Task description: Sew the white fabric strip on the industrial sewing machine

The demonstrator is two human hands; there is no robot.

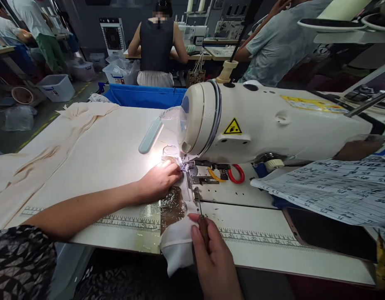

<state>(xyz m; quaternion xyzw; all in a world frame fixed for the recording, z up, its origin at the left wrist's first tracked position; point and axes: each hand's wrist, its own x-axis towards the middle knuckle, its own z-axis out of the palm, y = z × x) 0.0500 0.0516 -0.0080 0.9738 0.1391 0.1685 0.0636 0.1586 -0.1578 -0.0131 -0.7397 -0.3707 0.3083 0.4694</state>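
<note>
My left hand [159,180] lies on the table beside the needle of a white sewing machine [258,125], fingers curled and pressed on a small pale fabric piece [181,166] under the presser foot, in the glare of the machine lamp. My right hand [216,262] is at the table's front edge, closed round a thin pointed tool with a brown handle [203,227], its tip aimed toward the needle plate. A fold of white fabric [177,246] hangs over the front edge under this hand.
Cream cloth [64,141] is spread over the table's left side. Printed paper sheets [336,187] and a dark phone [330,233] lie at the right. Red-handled snips [234,173] rest under the machine arm. Other people work at stations behind, past a blue bin [142,96].
</note>
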